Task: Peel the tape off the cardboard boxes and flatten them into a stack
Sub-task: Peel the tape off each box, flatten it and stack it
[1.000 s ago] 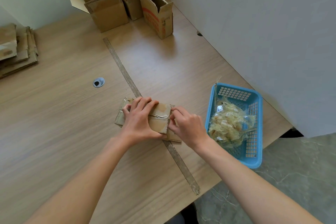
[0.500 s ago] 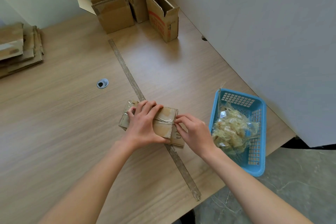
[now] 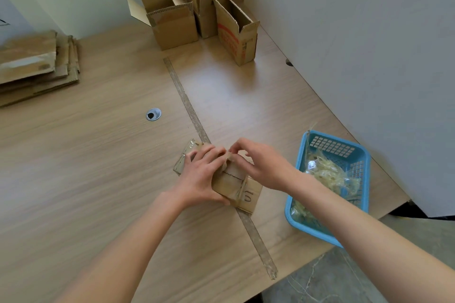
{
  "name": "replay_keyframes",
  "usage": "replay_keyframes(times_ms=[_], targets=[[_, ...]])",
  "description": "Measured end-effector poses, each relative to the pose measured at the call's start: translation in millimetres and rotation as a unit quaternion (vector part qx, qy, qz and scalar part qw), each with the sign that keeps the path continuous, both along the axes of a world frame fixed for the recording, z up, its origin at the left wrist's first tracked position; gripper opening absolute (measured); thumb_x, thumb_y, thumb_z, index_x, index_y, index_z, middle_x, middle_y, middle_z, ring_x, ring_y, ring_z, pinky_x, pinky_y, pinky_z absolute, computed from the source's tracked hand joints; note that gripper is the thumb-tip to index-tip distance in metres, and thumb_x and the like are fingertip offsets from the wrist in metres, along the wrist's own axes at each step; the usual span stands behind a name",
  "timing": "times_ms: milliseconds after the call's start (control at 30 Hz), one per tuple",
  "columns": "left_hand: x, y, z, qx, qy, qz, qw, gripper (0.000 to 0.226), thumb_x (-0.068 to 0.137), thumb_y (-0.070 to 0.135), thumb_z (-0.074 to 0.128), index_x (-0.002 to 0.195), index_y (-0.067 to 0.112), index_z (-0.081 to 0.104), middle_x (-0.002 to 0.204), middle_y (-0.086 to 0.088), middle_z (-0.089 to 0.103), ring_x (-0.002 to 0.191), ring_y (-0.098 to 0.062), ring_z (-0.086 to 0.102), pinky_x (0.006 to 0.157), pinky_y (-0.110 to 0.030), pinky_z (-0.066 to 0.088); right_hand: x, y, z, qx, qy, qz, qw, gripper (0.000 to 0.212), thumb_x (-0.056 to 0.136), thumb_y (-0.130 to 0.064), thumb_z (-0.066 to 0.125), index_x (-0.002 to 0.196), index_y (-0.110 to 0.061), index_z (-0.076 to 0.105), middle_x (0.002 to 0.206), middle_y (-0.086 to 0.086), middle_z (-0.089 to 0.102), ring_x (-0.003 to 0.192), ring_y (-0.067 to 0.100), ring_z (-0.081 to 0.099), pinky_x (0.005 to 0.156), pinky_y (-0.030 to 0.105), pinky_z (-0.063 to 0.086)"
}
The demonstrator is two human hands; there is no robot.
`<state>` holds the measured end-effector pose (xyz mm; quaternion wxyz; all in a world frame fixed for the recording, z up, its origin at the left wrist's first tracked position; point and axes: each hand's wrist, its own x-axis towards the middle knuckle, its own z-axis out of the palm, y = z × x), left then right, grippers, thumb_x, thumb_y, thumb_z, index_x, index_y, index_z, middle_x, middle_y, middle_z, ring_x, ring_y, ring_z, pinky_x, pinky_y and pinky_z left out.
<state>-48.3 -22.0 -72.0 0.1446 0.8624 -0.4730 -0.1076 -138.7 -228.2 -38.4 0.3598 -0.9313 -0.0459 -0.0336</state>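
A small flattened cardboard box (image 3: 243, 189) wrapped in clear tape lies on the wooden table (image 3: 98, 167) in front of me. My left hand (image 3: 202, 174) presses down on its top, fingers spread. My right hand (image 3: 261, 165) reaches over the box's far edge, thumb and forefinger pinched on tape at the top near my left fingertips. Three open cardboard boxes (image 3: 172, 19) stand at the back by the wall. A stack of flattened cardboard (image 3: 34, 66) lies at the far left.
A blue plastic basket (image 3: 354, 155) full of crumpled clear tape sits to the right near the table edge. A strip of tape (image 3: 187, 106) runs down the table seam. A round cable grommet (image 3: 153, 114) sits left of it. A white partition borders the right.
My right hand has shifted from the box's right side up to its far edge and pinches the tape there. The box has turned a little under my left hand.
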Motion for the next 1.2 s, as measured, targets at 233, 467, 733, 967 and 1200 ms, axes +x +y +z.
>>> replay_keyframes(times_ms=[233, 467, 733, 967, 1200], targets=[[-20, 25, 1, -0.004, 0.006, 0.241, 0.971, 0.135, 0.053, 0.102, 0.044, 0.162, 0.031, 0.009, 0.169, 0.007, -0.006, 0.155, -0.012, -0.013, 0.119, -0.051, -0.017, -9, 23, -13, -0.007, 0.119, 0.001, 0.993, 0.007, 0.098, -0.029, 0.054, 0.100, -0.022, 0.057, 0.093, -0.007, 0.068, 0.078, 0.013, 0.064, 0.072, 0.039, 0.054], [-26, 42, 20, -0.058, 0.055, 0.298, 0.951, 0.130, 0.037, 0.084, 0.078, 0.146, 0.021, 0.045, 0.138, 0.000, 0.031, 0.132, -0.021, 0.032, 0.105, -0.043, 0.043, -33, 36, -8, 0.012, 0.164, 0.041, 0.985, 0.012, 0.090, -0.037, 0.058, 0.090, -0.025, 0.058, 0.084, -0.012, 0.067, 0.073, 0.003, 0.064, 0.063, 0.024, 0.052], [-39, 62, 5, -0.108, 0.193, 0.247, 0.943, 0.122, 0.056, 0.058, 0.091, 0.158, 0.029, 0.031, 0.168, 0.020, 0.003, 0.153, -0.001, -0.013, 0.127, -0.041, 0.006, -33, 64, 7, 0.022, 0.091, 0.095, 0.991, 0.010, 0.094, -0.036, 0.057, 0.093, -0.026, 0.059, 0.080, -0.013, 0.066, 0.074, 0.005, 0.064, 0.066, 0.031, 0.055], [-53, 68, 1, -0.134, 0.252, 0.199, 0.938, 0.148, 0.053, 0.058, 0.095, 0.163, 0.028, 0.000, 0.168, 0.020, -0.012, 0.152, 0.003, -0.017, 0.126, -0.029, 0.000, 21, 67, 17, 0.145, -0.021, -0.161, 0.976, 0.006, 0.089, -0.021, 0.069, 0.083, -0.019, 0.068, 0.088, -0.010, 0.071, 0.079, 0.007, 0.067, 0.067, 0.028, 0.053], [-17, 82, 16, -0.028, 0.241, 0.066, 0.968, 0.147, 0.055, 0.050, 0.097, 0.164, 0.021, 0.003, 0.168, 0.015, -0.016, 0.151, 0.003, -0.018, 0.123, -0.021, -0.005, 39, 40, 39, 0.018, -0.102, -0.295, 0.950, 0.010, 0.091, -0.026, 0.067, 0.084, -0.019, 0.064, 0.085, -0.008, 0.067, 0.067, 0.002, 0.062, 0.061, 0.029, 0.048]])
